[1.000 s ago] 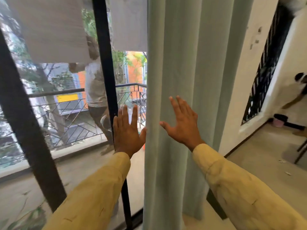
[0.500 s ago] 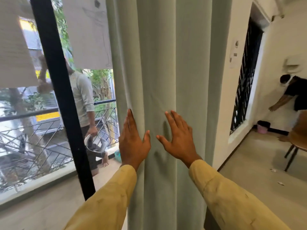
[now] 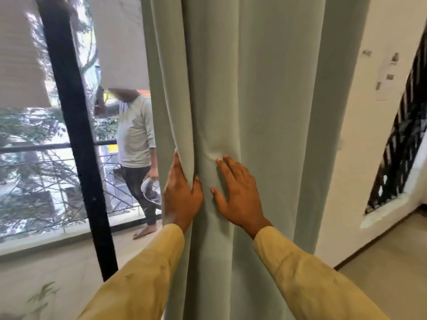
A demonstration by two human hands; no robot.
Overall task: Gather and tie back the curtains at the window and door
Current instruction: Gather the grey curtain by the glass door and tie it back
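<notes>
A pale green curtain hangs in long folds down the middle of the view, beside a glass door. My left hand is at the curtain's left edge, its fingers wrapped behind a fold and its thumb pressing on the front. My right hand lies flat on the front of the cloth just to the right, fingers spread. Both arms wear yellow sleeves. No tie-back is in view.
A black door frame post stands left of the curtain. Behind the glass a person stands on the balcony by a railing. A white wall and a window grille are to the right.
Both hands came onto the curtain from in front of it. My left hand went from flat to closing on the left edge fold; my view shifted right and nearer.
</notes>
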